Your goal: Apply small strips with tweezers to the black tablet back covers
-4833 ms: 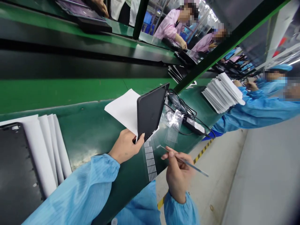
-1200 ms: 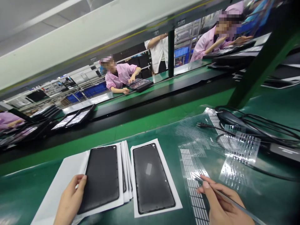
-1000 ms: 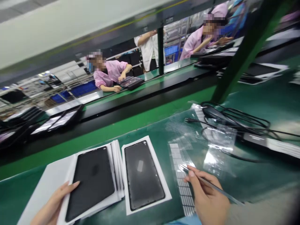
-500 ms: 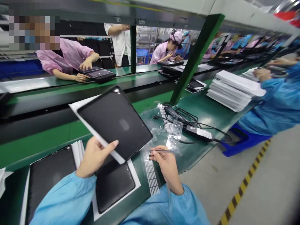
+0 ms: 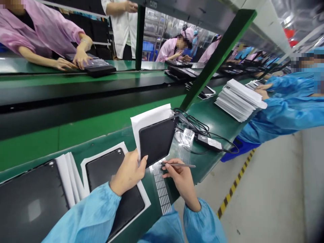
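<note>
My left hand [image 5: 129, 173] grips a black tablet back cover [image 5: 157, 139] together with its white paper sheet [image 5: 149, 121], holding them tilted up above the green bench. My right hand [image 5: 181, 179] pinches thin metal tweezers [image 5: 177, 165], whose tips point left toward the cover's lower edge. Under the tweezers lies a clear sheet of small white stickers [image 5: 162, 189]. A second black cover on white paper [image 5: 113, 182] lies flat under my left forearm. Another black cover [image 5: 27, 206] rests on a paper stack at the far left.
Black cables and a power adapter [image 5: 209, 141] lie right of the held cover. A stack of white sheets [image 5: 239, 99] stands beside a co-worker's blue sleeve [image 5: 283, 114]. A green post [image 5: 217, 57] rises from the bench. People in pink work across the conveyor [image 5: 76, 84].
My left hand has brought the lifted cover and its paper lower and to the right, closer to the tweezers. Before that it picked this cover off the left stack.
</note>
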A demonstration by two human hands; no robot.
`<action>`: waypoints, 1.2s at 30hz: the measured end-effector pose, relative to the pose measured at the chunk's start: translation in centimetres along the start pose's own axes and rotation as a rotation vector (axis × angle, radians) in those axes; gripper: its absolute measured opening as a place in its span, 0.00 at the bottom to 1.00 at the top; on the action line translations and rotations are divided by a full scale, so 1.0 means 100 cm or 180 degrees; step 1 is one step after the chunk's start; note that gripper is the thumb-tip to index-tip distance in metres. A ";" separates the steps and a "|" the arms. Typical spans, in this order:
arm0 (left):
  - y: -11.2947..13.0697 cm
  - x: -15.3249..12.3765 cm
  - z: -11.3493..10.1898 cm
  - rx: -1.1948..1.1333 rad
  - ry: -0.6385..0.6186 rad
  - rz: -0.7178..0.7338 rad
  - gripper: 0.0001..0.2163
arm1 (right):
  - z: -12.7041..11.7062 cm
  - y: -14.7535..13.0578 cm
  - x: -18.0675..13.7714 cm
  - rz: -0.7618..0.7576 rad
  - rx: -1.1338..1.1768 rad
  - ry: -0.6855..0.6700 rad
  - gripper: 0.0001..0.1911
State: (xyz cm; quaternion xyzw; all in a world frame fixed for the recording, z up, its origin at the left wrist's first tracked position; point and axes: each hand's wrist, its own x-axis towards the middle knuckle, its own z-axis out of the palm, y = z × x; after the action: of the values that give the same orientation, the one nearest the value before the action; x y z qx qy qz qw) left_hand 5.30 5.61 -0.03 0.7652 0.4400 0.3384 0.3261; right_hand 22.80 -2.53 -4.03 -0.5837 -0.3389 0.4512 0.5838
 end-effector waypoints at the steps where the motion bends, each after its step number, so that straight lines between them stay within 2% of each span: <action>1: 0.000 0.000 0.001 0.0079 0.0029 0.0014 0.13 | 0.000 0.000 0.000 0.0009 -0.0031 0.0011 0.12; 18: 0.002 -0.003 0.002 0.0602 0.0044 0.0270 0.15 | 0.002 0.002 0.000 -0.0026 -0.0160 0.0150 0.11; 36: 0.003 -0.002 0.003 0.0596 0.0127 0.0422 0.17 | 0.003 0.004 -0.003 -0.0126 -0.0208 0.0165 0.10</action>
State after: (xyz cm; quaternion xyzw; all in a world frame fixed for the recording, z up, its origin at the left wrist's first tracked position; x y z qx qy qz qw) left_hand 5.60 5.25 0.03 0.8129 0.4245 0.3318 0.2212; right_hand 22.35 -2.72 -4.31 -0.6071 -0.3497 0.4130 0.5819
